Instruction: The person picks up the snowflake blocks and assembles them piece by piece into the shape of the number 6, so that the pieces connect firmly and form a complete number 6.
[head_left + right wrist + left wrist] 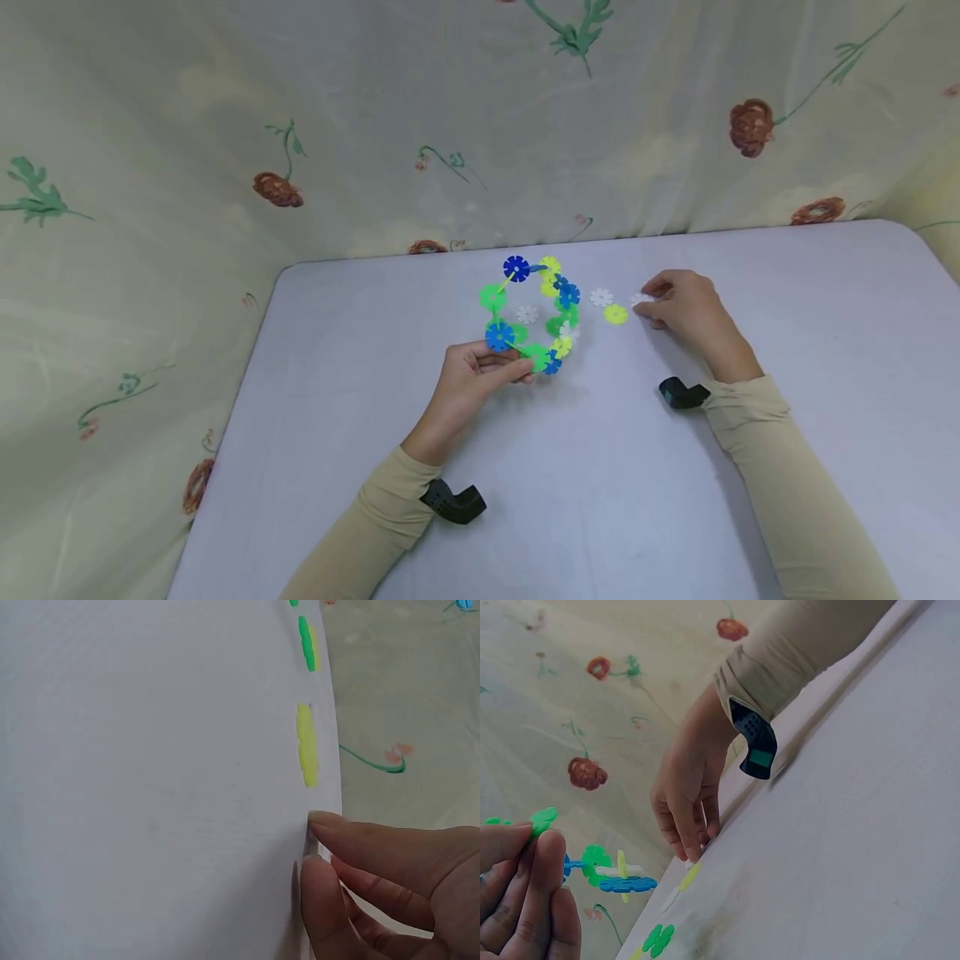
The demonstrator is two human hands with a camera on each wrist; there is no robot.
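My left hand point(480, 377) pinches the lower edge of a ring of interlocking snowflake discs point(492, 297), coloured green, blue, yellow and white. The ring is held up over the table, and in the left wrist view part of it shows beyond the fingers as a green disc point(595, 864) and a blue disc point(628, 885). Off to the right, my right hand point(686, 315) pinches a white snowflake disc point(640, 298) at the tabletop between thumb and fingertips, which cover most of it. Just left of those fingers lie a yellow disc point(616, 314) and a white disc point(602, 297).
The table point(360, 400) has a pale cloth cover. Behind it and at the left hangs a flower-patterned curtain point(360, 125). A white disc point(527, 314) shows through the ring's opening. Black devices point(454, 502) are strapped at both wrists, over beige sleeves.
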